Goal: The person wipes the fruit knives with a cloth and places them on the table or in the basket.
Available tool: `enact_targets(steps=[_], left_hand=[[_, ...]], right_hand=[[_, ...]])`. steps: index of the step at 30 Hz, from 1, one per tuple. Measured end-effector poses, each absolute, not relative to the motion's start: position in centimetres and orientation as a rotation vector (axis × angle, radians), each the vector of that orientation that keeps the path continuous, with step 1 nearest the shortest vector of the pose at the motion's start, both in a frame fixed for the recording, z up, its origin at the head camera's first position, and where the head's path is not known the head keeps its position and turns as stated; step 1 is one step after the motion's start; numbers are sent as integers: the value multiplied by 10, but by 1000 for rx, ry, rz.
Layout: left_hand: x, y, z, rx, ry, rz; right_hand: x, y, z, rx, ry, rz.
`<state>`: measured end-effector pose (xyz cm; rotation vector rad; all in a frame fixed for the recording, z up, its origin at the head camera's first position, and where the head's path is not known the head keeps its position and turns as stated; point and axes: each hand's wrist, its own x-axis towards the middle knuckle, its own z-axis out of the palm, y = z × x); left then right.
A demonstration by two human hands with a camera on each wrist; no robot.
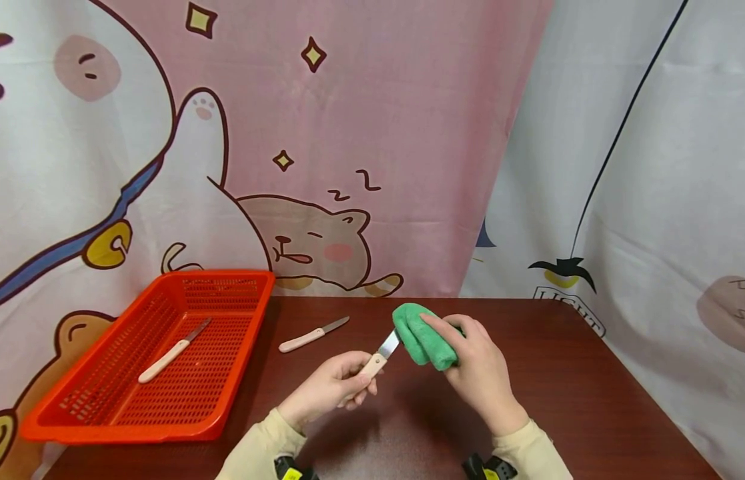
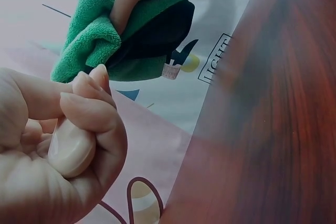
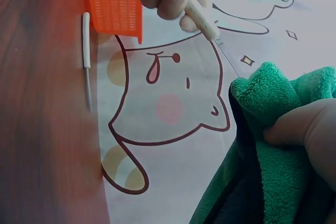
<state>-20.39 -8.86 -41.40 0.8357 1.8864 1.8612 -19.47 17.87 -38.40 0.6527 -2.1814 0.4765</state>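
My left hand (image 1: 339, 383) grips a knife by its cream handle (image 1: 374, 366), the blade (image 1: 389, 344) slanting up to the right. A folded green cloth (image 1: 425, 337) is pinched in my right hand (image 1: 480, 360), and the blade's tip end is hidden at its edge. In the left wrist view the rounded handle end (image 2: 72, 148) shows inside the curled fingers, and the cloth (image 2: 89, 35) has a dark side. From the right wrist, the thin blade edge runs from the handle (image 3: 202, 19) to the cloth (image 3: 270, 95), with my right thumb (image 3: 302, 124) on it.
A second knife (image 1: 312, 337) lies on the dark wooden table (image 1: 558, 387), left of centre. The orange-red plastic basket (image 1: 240, 373) at the left holds another cream-handled knife (image 1: 171, 357). Behind the table hangs a printed cartoon curtain (image 1: 408, 133).
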Motion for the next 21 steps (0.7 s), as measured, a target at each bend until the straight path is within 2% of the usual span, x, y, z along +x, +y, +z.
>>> enact_targets(steps=[12, 21], left_hand=[[-207, -94, -415, 846, 1877, 1921], [-207, -94, -410, 739, 2259, 1826]], right_hand=[[-197, 194, -379, 515, -2190, 494], [-196, 198, -379, 525, -2188, 499]])
